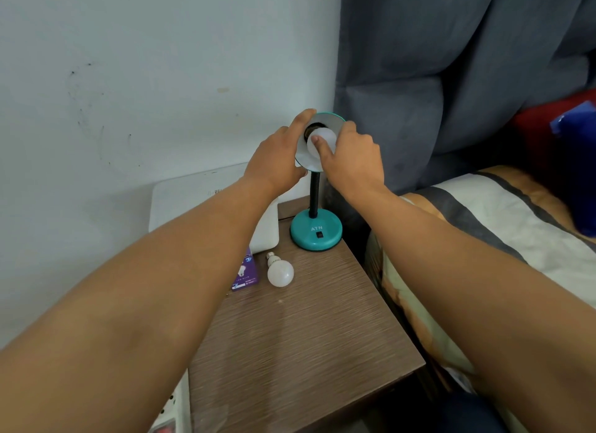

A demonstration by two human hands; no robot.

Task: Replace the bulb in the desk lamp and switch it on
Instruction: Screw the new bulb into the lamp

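Note:
A teal desk lamp stands at the back of a brown bedside table (306, 352), its round base (316, 231) carrying a black switch and a black flexible neck. The lamp shade (329, 118) faces me. My left hand (277, 162) grips the shade's left rim. A white bulb (317, 136) sits at the socket inside the shade, and my right hand (351, 157) is shut on it, thumb across its front. A second white bulb (280, 271) lies loose on the table in front of the base.
A purple bulb box (246, 271) lies left of the loose bulb, beside a white container (267, 229). A bed with a patterned cover (500, 239) and a grey padded headboard (451, 78) is on the right. A wall stands behind and left. A white power strip (171, 413) sits low left.

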